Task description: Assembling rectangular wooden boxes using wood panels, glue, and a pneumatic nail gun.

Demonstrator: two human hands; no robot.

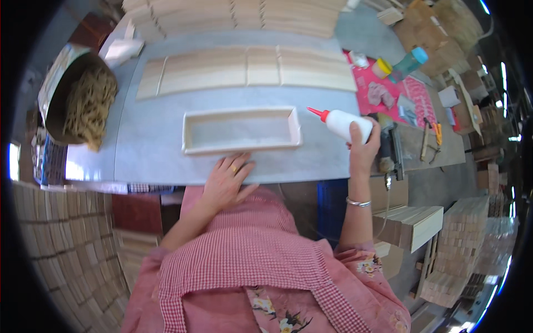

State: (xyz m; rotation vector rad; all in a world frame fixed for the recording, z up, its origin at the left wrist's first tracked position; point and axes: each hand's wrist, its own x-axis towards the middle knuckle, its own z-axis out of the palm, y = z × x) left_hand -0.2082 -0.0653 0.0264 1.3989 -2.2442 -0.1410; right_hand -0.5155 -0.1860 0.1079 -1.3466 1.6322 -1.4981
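Observation:
A rectangular wooden frame [242, 149] lies on the grey table in front of me, with the tabletop showing through its middle. My left hand [229, 178] rests at the table's front edge, fingers stretched out and fingertips close to the frame's near side. In my right hand [365, 143] is a white squeeze bottle [345, 124] with a red nozzle, tilted so that the tip points left toward the frame's right end. Beyond the frame lies a row of thin wooden boards [222, 71] with pale lines across them.
Further wooden panels [222, 16] are stacked at the far edge. A bin of tan strips [91, 105] stands left. On the right are a pink mat [363, 89], a teal bottle [410, 64], a nail gun [395, 147] with a hose, and orange-handled pliers [437, 133].

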